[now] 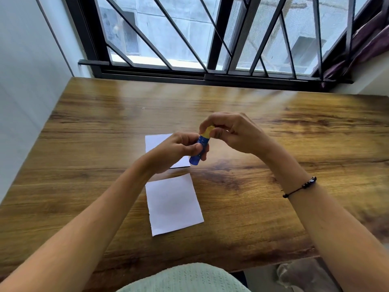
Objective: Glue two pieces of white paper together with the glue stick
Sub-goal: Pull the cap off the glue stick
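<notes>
A blue glue stick (199,149) with a yellow cap (207,131) is held tilted above the table. My left hand (176,151) grips its blue body. My right hand (229,131) pinches the yellow cap from above. Two white paper pieces lie on the wooden table (273,165): the near paper (173,204) in front of me, fully visible, and the far paper (156,142) just behind it, partly hidden by my left hand.
A barred window (189,39) runs along the table's far edge, a white wall (25,81) borders the left side, and a dark curtain (362,43) hangs at the back right. A beaded bracelet (300,187) is on my right wrist.
</notes>
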